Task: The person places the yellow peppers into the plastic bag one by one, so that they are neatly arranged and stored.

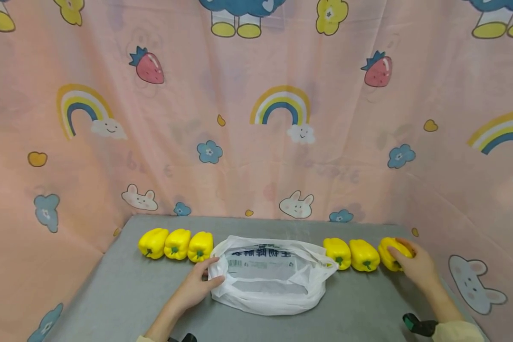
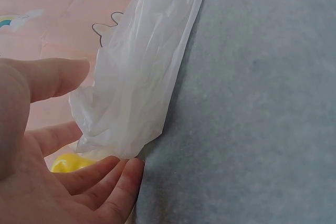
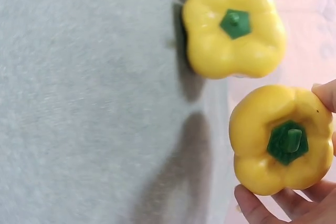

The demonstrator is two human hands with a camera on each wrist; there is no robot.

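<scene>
A white plastic bag (image 1: 273,304) lies on the grey table with its mouth spread, dark print and a barcode showing inside. At its left edge is my left hand (image 1: 196,285), thumb and fingers apart, fingertips touching the film. The left wrist view shows the same hand (image 2: 68,166) beside the bag (image 2: 136,72). My right hand (image 1: 421,266) grips the rightmost yellow bell pepper (image 1: 389,254). In the right wrist view this bell pepper (image 3: 257,129) has its green stem facing the camera, and its shadow falls apart from it. Two more bell peppers (image 1: 364,256) (image 1: 338,251) stand left of it.
Three yellow bell peppers (image 1: 177,244) stand in a row left of the bag. The grey tabletop (image 1: 124,294) meets a pink patterned curtain (image 1: 256,180) at the back and sides. Dark straps sit at both wrists.
</scene>
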